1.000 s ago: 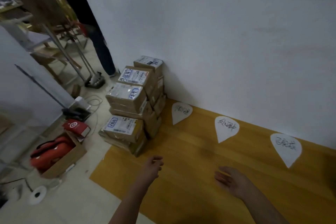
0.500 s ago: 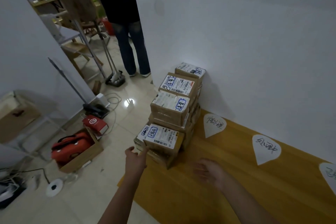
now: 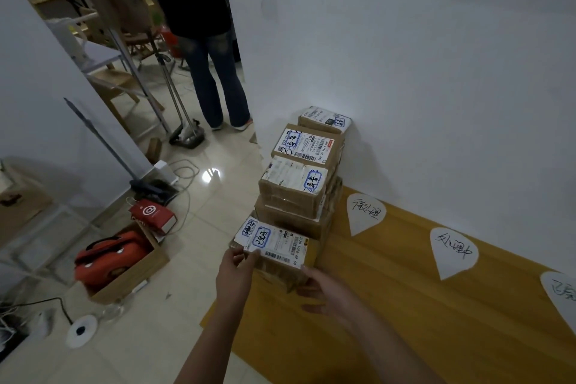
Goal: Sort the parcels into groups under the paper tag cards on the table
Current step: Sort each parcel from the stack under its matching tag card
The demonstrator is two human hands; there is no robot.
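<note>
A stack of brown cardboard parcels (image 3: pixel 299 184) with white shipping labels stands at the left end of the wooden table (image 3: pixel 389 315), against the white wall. The nearest, lowest parcel (image 3: pixel 277 248) is at the table's front left corner. My left hand (image 3: pixel 235 274) grips its left front edge with thumb and fingers. My right hand (image 3: pixel 327 290) holds its right front corner. Three white drop-shaped paper tag cards with handwriting lie along the wall: the first (image 3: pixel 364 212), the second (image 3: pixel 452 251), the third (image 3: pixel 561 293), cut off at the right edge.
A person in a dark shirt and jeans (image 3: pixel 215 72) stands in the doorway at the back. On the tiled floor to the left are an open carton with a red bag (image 3: pixel 115 259), a red box (image 3: pixel 152 215), cables and stand legs (image 3: pixel 174 115).
The view swung left and closer to the parcel stack. Both hands reached forward from above the table and took hold of the nearest parcel.
</note>
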